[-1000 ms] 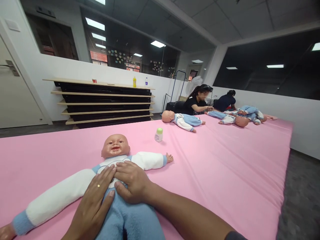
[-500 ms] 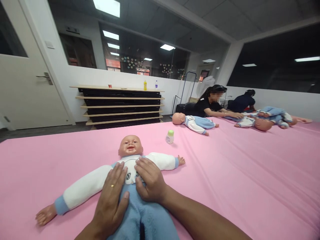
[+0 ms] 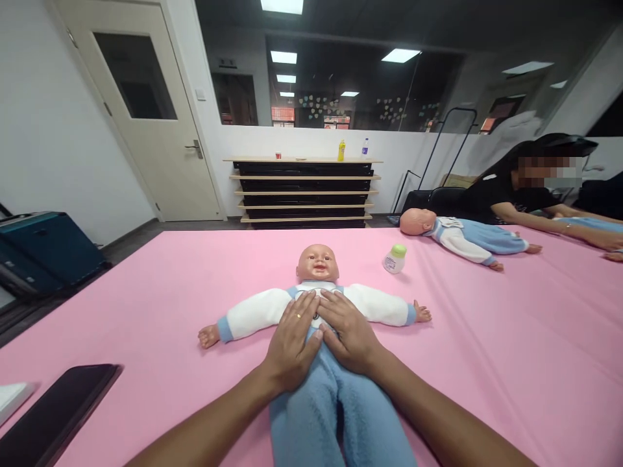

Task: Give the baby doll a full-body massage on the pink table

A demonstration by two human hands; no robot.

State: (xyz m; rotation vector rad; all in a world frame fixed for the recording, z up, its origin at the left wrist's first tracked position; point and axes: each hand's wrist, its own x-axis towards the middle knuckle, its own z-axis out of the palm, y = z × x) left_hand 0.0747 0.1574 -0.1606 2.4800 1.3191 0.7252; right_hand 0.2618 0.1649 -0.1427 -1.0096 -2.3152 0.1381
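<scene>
A baby doll in a white and light-blue fleece suit lies on its back on the pink-covered table, arms spread wide and head away from me. My left hand rests flat on the doll's chest and belly, a ring on one finger. Beside it, my right hand lies flat on the other side of the chest, its fingertips close to those of the left. Both hands have outstretched fingers and grip nothing. The printed face on the suit is mostly hidden beneath them.
A small white bottle with a green cap stands beyond the doll's arm. Another doll lies at the far right, near a person in black. A dark phone is at the near left; a teal suitcase stands beyond the table.
My view has swung left, bringing the phone and suitcase in. My hands have come closer together on the doll's chest, covering more of the printed face.
</scene>
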